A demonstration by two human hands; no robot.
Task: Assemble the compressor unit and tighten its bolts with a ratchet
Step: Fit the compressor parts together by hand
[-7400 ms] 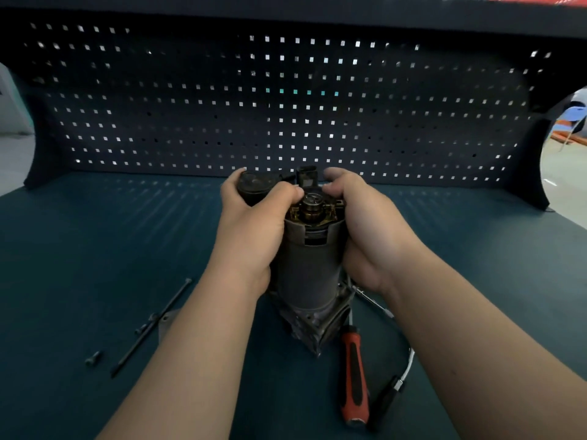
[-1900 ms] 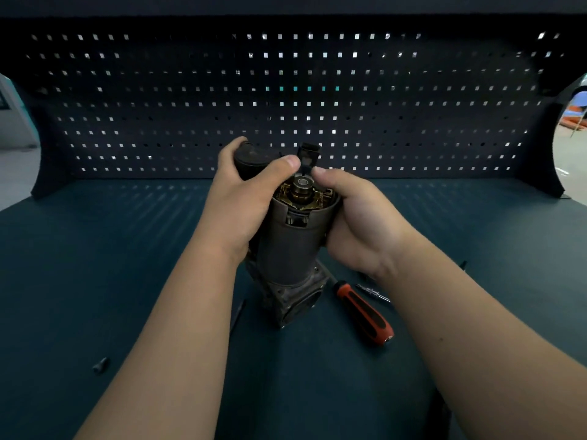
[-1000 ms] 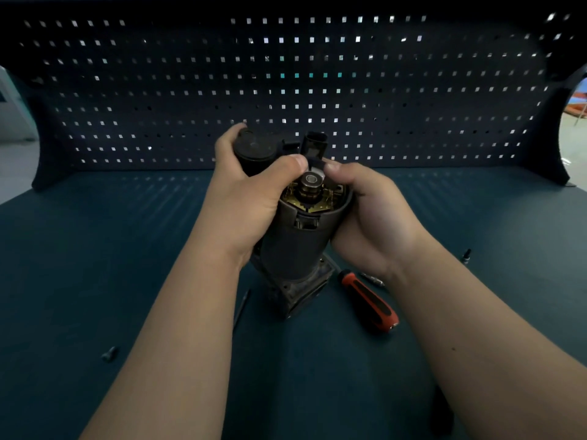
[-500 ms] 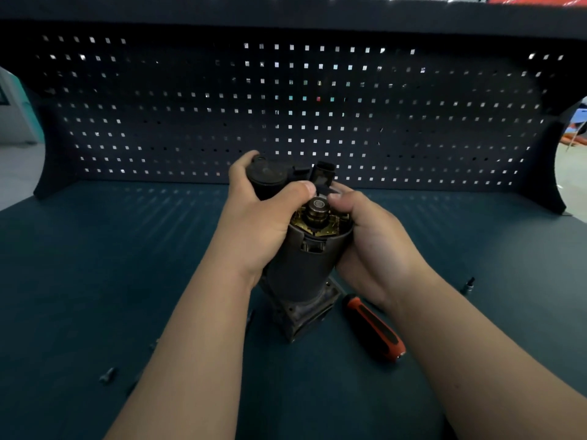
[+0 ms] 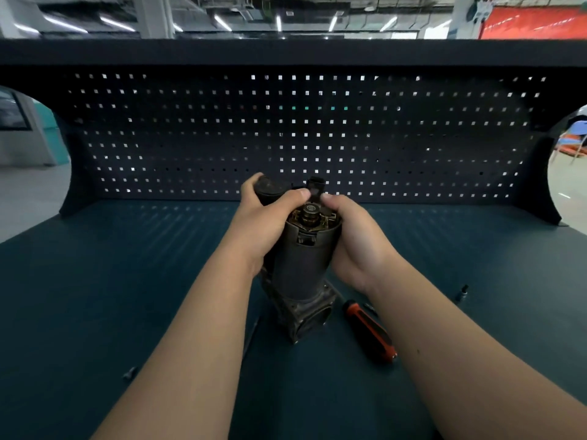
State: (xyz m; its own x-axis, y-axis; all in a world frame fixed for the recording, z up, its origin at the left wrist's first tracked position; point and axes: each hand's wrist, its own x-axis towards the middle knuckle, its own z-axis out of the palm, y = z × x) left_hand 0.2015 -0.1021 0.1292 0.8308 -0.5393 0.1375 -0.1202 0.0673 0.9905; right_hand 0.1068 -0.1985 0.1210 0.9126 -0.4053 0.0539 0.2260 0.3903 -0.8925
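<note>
– Two grips are seen. What is held by them?

– The compressor unit (image 5: 301, 265) is held by both. The left grip (image 5: 263, 227) is curled round the left side of it. Its thumb is laid at the top rim, and its fingers are wrapped behind a black round can (image 5: 268, 188) on the unit. The right grip (image 5: 355, 242) is curled round the right side, with the fingertips bent onto the top edge.

– Where is the unit found?

– It is stood up in the middle of the tabletop (image 5: 127, 281), and its metal base looks set down there. The top is left open, and gold-coloured parts and a round shaft can be seen inside. A small black plug (image 5: 316, 184) is stuck up behind the top.

– What else is lying around?

– A red and black tool handle (image 5: 370, 333) is laid just right of the base. Its far end is hidden by the right arm. A thin dark rod (image 5: 252, 338) is laid left of the base and is partly covered by the left arm. A small bolt (image 5: 130, 373) is seen near the front left. A little dark bit (image 5: 462, 292) is seen well off to the right. A dark pegboard (image 5: 286, 138) is stood up at the back.
</note>
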